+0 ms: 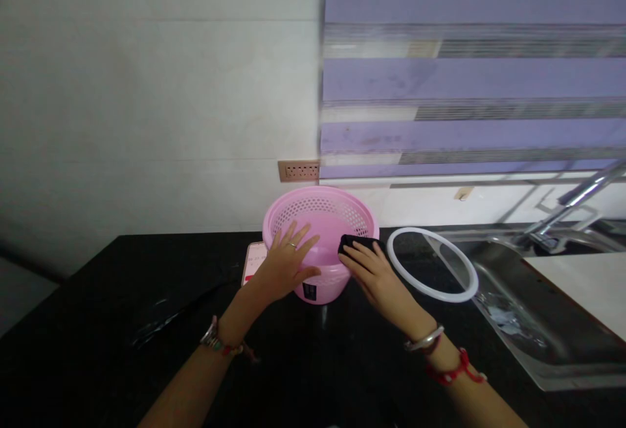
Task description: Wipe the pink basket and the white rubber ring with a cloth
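A pink plastic basket (317, 288) with a perforated upper wall stands on the black countertop near the wall. My left hand (288, 261) is over its front left rim, fingers spread, with a ring on one finger and nothing held. At the front right rim, my right hand (369, 275) has its fingers across a dark, folded-looking black thing (362, 241), whose kind I cannot make out. The thumb of that hand is hidden. Just right of the basket lies a white ring-shaped rim with a clear middle, like a lid (433, 296).
A phone (254, 257) with a lit screen lies left of the basket. Glossy black plastic (166, 320) rests farther left. On the right are a steel sink (562, 350), a faucet (572, 203) and a pale board (587, 281). A socket panel (299, 171) and purple striped blind (464, 79) are behind.
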The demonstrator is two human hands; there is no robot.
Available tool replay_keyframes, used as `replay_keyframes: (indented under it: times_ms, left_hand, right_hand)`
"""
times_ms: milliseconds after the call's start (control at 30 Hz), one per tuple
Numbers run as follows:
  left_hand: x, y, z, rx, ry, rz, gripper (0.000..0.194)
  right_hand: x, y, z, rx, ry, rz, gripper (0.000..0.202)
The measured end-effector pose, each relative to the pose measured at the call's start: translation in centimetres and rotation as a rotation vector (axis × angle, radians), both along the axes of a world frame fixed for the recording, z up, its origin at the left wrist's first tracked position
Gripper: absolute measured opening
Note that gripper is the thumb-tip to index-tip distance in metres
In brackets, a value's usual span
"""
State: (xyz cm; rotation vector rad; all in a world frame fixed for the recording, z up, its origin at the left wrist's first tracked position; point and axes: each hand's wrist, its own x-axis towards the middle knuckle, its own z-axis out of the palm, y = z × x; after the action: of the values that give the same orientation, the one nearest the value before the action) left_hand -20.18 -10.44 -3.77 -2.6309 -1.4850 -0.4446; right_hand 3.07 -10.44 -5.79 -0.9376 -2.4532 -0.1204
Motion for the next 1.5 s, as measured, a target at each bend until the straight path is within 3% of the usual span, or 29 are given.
replay_keyframes:
  times_ms: [133,333,467,667,867,1100,1300,1500]
  left_hand:
    - [0.1,0.1,-1.3,0.135,-0.036,0.114,0.070]
    - [0.3,0.4,-1.5,0.120,-0.001,0.084,0.102]
    - [0.4,0.6,-1.5,0.086,0.035,0.091,0.109]
    - [0.7,0.7,-1.4,0.087,0.069,0.125,0.105]
    - [0.5,1.3,-1.5,0.085,0.075,0.081,0.099]
    - [0.2,1.7,-1.7,0.103,0.063,0.095,0.087]
    - [-0.1,2.4,-1.8,0.103,0.055,0.055,0.078]
    - [-0.3,3.2,-1.7,0.084,0.046,0.051,0.068]
  right_hand:
    - [-0.4,-0.4,-0.5,0.035,-0.033,-0.108,0.041]
    - [-0.5,-1.9,0.1,-0.024,-0.141,0.077,0.068]
    - [1.4,-0.4,0.8,-0.055,-0.061,0.027,0.063]
    - [-0.7,0.7,0.4,0.044,0.027,0.090,0.033]
    - [0.4,2.2,1.1,0.035,0.060,0.098,0.028]
    - [-1.4,2.1,1.3,-0.032,0.077,0.138,0.030]
    - [0.5,3.6,1.7,-0.083,0.051,0.194,0.025]
    - [-1.8,2.9,1.5,-0.045,0.021,0.098,0.028]
